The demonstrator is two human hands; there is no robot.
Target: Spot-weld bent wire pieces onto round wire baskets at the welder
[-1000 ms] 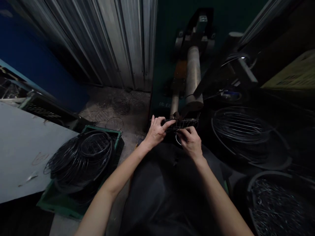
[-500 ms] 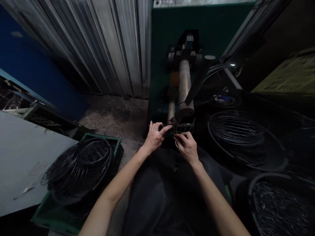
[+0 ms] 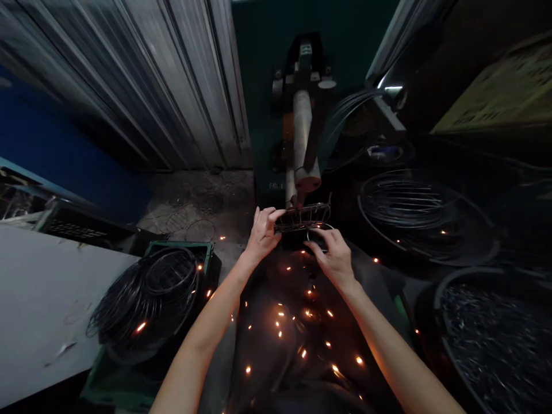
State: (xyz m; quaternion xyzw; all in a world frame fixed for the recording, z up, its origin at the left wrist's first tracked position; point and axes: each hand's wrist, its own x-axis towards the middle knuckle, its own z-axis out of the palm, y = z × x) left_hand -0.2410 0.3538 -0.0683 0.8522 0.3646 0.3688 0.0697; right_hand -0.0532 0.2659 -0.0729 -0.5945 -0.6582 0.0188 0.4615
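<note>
A small wire rack (image 3: 307, 216) lies under the tip of a spot-welding machine's arm (image 3: 302, 138). My left hand (image 3: 263, 233) pinches the rack's left end with thumb and fingers closed on it. My right hand (image 3: 333, 257) grips the rack's near right side, beside a small wire ring (image 3: 319, 232). Orange sparks (image 3: 302, 322) are scattered over the dark apron (image 3: 297, 345) on my lap and to both sides.
A green crate (image 3: 172, 253) full of black wire rings stands at the left by a grey board (image 3: 38, 299). Round wire grilles (image 3: 405, 207) lie at the right. A dark tub (image 3: 491, 333) of small metal pieces sits at the lower right. Corrugated metal sheet (image 3: 172, 86) stands behind.
Sparks have burst from the weld point and fallen across my lap. Both hands stay on the rack, and my view has shifted a little to the right.
</note>
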